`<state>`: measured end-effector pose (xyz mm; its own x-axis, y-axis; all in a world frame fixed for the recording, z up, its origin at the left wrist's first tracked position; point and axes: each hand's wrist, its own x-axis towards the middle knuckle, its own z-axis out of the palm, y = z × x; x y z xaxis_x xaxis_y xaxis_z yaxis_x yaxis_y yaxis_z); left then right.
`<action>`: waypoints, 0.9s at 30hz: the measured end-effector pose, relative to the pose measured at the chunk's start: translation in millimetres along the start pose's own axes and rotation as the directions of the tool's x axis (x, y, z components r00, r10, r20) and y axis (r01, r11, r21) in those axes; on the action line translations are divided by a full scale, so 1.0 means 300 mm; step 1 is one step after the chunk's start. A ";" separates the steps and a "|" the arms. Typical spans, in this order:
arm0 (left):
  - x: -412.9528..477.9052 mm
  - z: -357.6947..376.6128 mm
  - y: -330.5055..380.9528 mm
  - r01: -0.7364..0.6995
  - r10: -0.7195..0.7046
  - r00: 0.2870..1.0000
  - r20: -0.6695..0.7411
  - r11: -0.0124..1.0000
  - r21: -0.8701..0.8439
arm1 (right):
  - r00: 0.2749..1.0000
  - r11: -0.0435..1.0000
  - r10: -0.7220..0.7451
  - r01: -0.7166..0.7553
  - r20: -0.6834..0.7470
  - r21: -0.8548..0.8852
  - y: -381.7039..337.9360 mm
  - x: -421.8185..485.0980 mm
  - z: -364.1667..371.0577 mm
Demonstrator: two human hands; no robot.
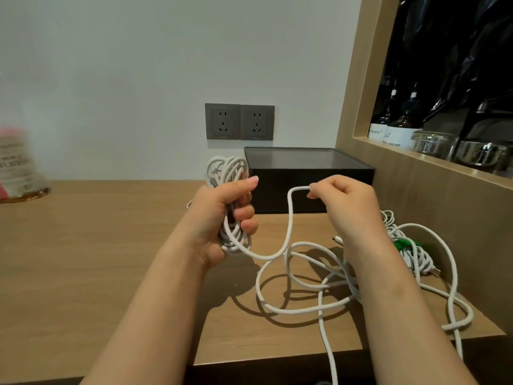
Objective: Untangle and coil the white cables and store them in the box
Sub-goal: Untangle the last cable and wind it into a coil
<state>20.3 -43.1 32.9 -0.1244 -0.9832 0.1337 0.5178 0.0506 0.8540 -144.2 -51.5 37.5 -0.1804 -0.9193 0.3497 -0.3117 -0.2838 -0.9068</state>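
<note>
The coil of white cable stands upright in the left hand, in front of the black box and above the tabletop. The grip of this hand is closed around the middle of the loops, with the thumb on top and the fingers curled across the front. From the bottom of the coil one strand runs to the right hand, whose grip is narrow: thumb and fingertips pinch the strand at the top of a small arch.

The loose cable lies below on the tabletop in several crossing loops, and one part hangs over the front edge. A small plug shows just beside the right wrist. Near the wooden side wall lies a second bundle with a green tie around it.

I judge the cable to be light, soft and a little springy, so the loops may open if the left grip relaxes. It is better to hold the strand itself, not the plug, and to let it slide through the fingers where loops cross.

I cannot tell whether the box is open. Two wall sockets are above it, and dark bottles stand on the shelf to the right.
</note>
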 end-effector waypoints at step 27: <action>0.026 -0.016 0.010 0.075 -0.110 0.960 -0.257 0.987 -0.144 | 0.958 0.993 -0.087 0.106 0.275 -0.056 0.016 0.009 0.044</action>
<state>25.0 -51.7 34.0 0.0413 -0.9946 -0.0952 0.6233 -0.0488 0.7805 -133.9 -58.8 30.9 0.1107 -0.9305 0.3490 -0.3807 -0.3641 -0.8500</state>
